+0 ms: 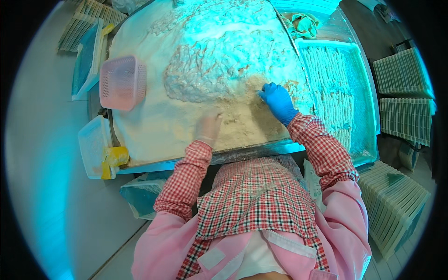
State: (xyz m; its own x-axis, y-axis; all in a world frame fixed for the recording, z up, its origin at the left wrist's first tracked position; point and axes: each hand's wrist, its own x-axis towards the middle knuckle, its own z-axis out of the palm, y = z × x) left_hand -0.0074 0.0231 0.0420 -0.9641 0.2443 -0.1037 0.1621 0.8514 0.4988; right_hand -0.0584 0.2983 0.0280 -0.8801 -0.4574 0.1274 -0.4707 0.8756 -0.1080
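Observation:
On the flour-covered work table (149,135) lies a broad heap of pale, wet, lumpy food (200,77), its exact kind unclear. My right hand (279,103), in a blue glove, is at the heap's near right edge. Its fingers are curled together, and whatever they may hold is hidden. Lower and to the left, my left hand (209,128) hovers over or rests on loose flour; motion smears its fingers. A turquoise-looking tray (364,112) to the right carries rows of thin, pale, coated strips (329,77).
A pink perforated basket (122,83) sits at the table's left edge. Beside it are a white tub (93,144) with yellow tape and a blue-and-white tray (86,60). Stacked slatted trays (394,205) stand right of me. A crumpled cloth (303,24) lies beyond the strips.

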